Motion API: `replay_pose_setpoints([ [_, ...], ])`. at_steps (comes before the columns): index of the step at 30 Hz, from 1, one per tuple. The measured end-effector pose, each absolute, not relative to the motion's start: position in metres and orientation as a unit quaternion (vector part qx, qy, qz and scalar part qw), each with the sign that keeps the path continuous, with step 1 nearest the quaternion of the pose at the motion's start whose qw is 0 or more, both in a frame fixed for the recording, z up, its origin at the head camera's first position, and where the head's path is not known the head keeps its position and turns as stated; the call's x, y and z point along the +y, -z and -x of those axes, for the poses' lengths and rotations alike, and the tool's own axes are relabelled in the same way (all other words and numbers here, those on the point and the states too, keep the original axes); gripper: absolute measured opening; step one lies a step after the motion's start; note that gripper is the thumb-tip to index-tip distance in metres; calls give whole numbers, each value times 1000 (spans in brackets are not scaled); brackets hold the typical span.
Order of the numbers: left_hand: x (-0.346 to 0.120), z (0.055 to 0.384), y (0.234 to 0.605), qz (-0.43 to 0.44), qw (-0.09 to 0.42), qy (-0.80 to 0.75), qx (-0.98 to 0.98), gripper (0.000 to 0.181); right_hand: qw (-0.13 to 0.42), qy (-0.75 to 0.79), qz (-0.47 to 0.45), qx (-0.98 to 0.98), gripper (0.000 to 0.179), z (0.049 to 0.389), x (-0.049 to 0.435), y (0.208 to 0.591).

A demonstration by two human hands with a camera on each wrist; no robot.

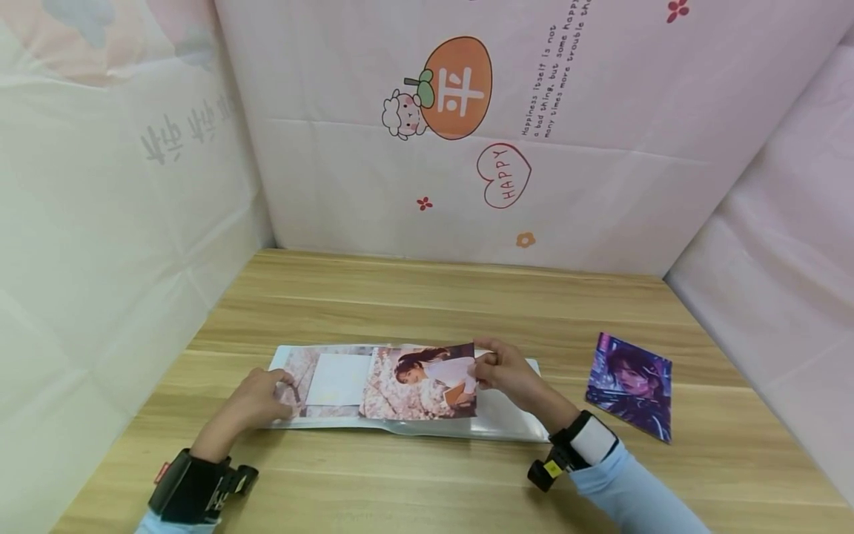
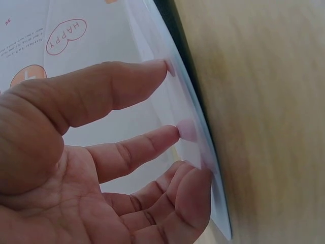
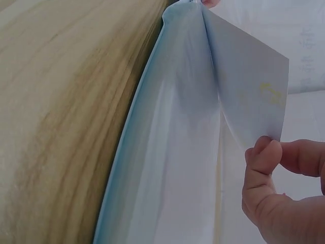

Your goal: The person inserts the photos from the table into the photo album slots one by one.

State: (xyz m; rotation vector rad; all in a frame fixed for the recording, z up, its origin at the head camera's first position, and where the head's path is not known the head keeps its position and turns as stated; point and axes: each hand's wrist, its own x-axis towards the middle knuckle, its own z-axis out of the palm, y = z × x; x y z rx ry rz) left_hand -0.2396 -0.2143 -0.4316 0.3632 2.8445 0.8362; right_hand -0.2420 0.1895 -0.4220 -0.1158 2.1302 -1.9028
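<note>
A photo album (image 1: 507,415) with clear sleeves lies open on the table. My right hand (image 1: 510,374) pinches the right edge of a photo print (image 1: 420,386), which shows a person among pink blossoms. The print is raised at an angle over the album; its pale back (image 3: 254,76) faces the right wrist camera. On the left page (image 1: 300,367), a blossom picture lies partly under a white rectangle (image 1: 340,378). My left hand (image 1: 260,397) rests its fingertips on that page's left side. In the left wrist view, the thumb and fingertips touch the sleeve's surface (image 2: 188,107).
To the right of the album lies a purple picture card (image 1: 630,386) with a face on it. The wooden table (image 1: 414,475) is bordered by printed white cloth (image 1: 333,185) at the back and both sides.
</note>
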Motion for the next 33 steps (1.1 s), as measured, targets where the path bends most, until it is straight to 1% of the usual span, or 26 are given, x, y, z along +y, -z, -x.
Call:
replay_pose_setpoints([
  [13,-213,239,430,-128,73,-281,948,38,135,690,56,709,47,244,175,436],
  [19,-214,239,430,-123,77,-281,949,37,152,670,61,724,51,244,168,439],
  [28,-213,238,428,-119,82,-282,949,37,193,644,76,737,60,242,155,442],
  [33,-212,237,427,-118,81,-281,949,37,213,642,71,733,59,241,150,444],
])
